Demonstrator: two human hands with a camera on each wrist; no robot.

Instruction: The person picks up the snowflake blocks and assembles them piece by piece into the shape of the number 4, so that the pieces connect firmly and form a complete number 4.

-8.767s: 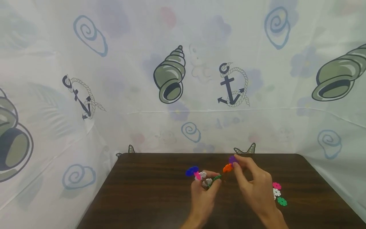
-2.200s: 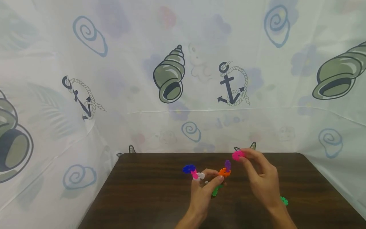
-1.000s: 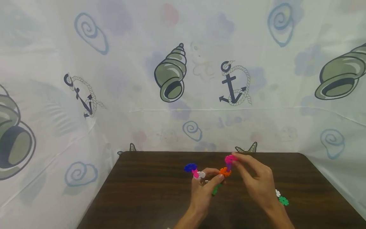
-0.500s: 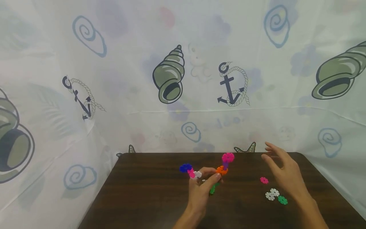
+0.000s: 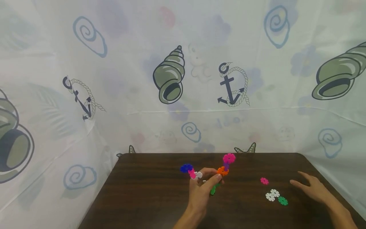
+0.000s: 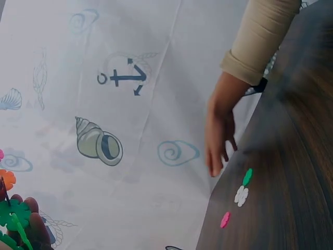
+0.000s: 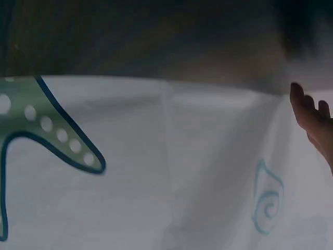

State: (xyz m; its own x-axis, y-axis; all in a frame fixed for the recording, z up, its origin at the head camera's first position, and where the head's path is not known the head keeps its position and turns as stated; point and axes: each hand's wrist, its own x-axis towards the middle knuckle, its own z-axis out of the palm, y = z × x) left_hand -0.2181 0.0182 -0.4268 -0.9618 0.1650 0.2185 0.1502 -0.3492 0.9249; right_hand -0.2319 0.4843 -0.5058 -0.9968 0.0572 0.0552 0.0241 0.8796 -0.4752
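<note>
In the head view my left hand [image 5: 199, 192] pinches a chain of interlocking flower-shaped plastic discs between thumb and fingers, near its orange disc [image 5: 222, 171]. A purple disc [image 5: 226, 166] stands up from the orange one and carries a bright pink disc [image 5: 229, 158] on top. At the other end, a blue disc [image 5: 186, 168] joins a pink disc [image 5: 192, 173] and a white disc [image 5: 198, 175]. Green discs [image 6: 14, 214] show in the left wrist view; fingers hide part of the chain. My right hand [image 5: 313, 188] is held over the table's right side, fingers extended, holding nothing.
Loose discs lie on the dark wooden table [image 5: 143, 197], left of my right hand: a pink disc [image 5: 264, 181], two touching white discs [image 5: 270, 197] and a green disc [image 5: 283, 200]. A patterned white curtain [image 5: 128, 95] stands behind the table.
Earlier my right hand brought the orange and purple discs to the chain, then set a pink disc on the purple one. It has since let go and moved right and down.
</note>
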